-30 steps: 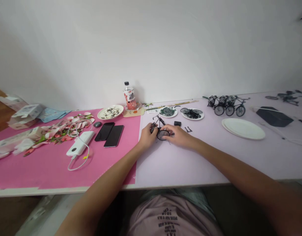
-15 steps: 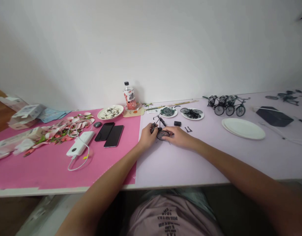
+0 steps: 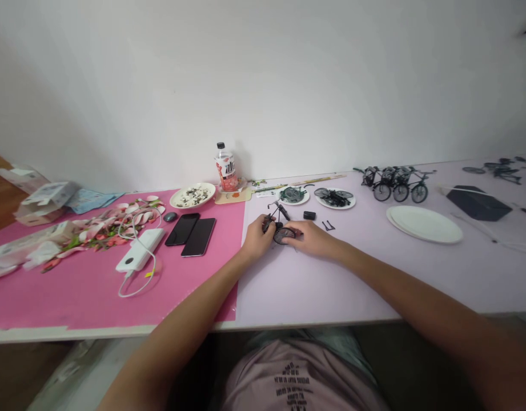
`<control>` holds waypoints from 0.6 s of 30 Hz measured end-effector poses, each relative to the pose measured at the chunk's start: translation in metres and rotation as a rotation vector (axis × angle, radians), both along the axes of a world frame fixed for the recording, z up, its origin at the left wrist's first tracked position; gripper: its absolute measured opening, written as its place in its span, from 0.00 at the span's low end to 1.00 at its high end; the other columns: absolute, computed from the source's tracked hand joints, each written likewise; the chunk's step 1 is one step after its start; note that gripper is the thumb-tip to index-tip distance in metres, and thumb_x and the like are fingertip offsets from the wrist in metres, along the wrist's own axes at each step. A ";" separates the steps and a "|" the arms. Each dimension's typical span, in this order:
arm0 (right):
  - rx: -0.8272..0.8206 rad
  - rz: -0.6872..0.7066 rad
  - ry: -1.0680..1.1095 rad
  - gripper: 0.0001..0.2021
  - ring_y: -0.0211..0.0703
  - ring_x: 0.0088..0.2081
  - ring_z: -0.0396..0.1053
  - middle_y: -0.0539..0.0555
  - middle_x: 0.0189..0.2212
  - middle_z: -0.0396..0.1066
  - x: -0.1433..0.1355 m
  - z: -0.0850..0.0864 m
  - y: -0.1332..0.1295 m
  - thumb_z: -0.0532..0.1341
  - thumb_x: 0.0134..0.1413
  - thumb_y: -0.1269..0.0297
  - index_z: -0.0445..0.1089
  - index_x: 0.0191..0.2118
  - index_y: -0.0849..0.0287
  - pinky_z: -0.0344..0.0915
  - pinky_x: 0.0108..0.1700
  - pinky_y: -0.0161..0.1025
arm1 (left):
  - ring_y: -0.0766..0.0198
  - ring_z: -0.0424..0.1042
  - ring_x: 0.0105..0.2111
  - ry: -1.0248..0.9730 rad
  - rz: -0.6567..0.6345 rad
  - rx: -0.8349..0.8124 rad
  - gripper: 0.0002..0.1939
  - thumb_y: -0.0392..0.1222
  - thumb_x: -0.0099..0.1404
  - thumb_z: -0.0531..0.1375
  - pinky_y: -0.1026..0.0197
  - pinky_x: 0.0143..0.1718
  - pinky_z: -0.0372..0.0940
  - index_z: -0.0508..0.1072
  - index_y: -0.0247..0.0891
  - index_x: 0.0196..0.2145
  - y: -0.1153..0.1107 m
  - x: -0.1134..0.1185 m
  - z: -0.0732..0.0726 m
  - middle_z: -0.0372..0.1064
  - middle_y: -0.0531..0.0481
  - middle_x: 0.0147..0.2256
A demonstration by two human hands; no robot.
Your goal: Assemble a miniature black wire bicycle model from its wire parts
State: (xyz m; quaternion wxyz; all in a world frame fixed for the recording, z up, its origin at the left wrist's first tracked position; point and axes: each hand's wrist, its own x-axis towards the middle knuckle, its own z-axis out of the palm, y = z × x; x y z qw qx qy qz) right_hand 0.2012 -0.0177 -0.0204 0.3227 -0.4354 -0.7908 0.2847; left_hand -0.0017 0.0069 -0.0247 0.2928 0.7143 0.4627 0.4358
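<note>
In front of me on the pale table covering, a small black model bicycle (image 3: 281, 216) is held between both hands. My left hand (image 3: 258, 235) is closed on its frame side. Thumb and fingers of my right hand (image 3: 306, 237) pinch a spoked wheel (image 3: 284, 235) at its edge; whether the wheel is joined to the frame I cannot tell. Just beyond my right hand lie a small black block (image 3: 309, 215) and two thin black parts (image 3: 328, 225). Behind them are a plate of dark green parts (image 3: 293, 195) and a plate of black wheels and parts (image 3: 334, 198).
Several assembled model bicycles (image 3: 395, 184) stand at the back right, near stacked white plates (image 3: 424, 223) and a dark flat piece (image 3: 478, 202). On the pink left side are two phones (image 3: 198, 237), a power bank (image 3: 140, 250), petals (image 3: 112, 228) and a bottle (image 3: 227, 168).
</note>
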 end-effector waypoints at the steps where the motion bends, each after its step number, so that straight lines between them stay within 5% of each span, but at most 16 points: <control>1: 0.006 0.001 -0.005 0.11 0.43 0.34 0.69 0.50 0.34 0.75 0.000 -0.001 0.000 0.66 0.60 0.56 0.76 0.43 0.55 0.62 0.38 0.39 | 0.58 0.77 0.41 0.003 0.000 0.002 0.08 0.40 0.70 0.56 0.58 0.45 0.69 0.74 0.38 0.42 0.000 0.000 0.000 0.79 0.46 0.41; 18: 0.021 0.018 -0.006 0.11 0.44 0.33 0.68 0.51 0.33 0.75 0.000 0.000 0.000 0.65 0.60 0.55 0.75 0.41 0.56 0.62 0.37 0.39 | 0.59 0.77 0.39 0.030 -0.001 0.017 0.08 0.40 0.70 0.56 0.58 0.43 0.70 0.74 0.38 0.42 0.001 0.000 -0.001 0.79 0.47 0.40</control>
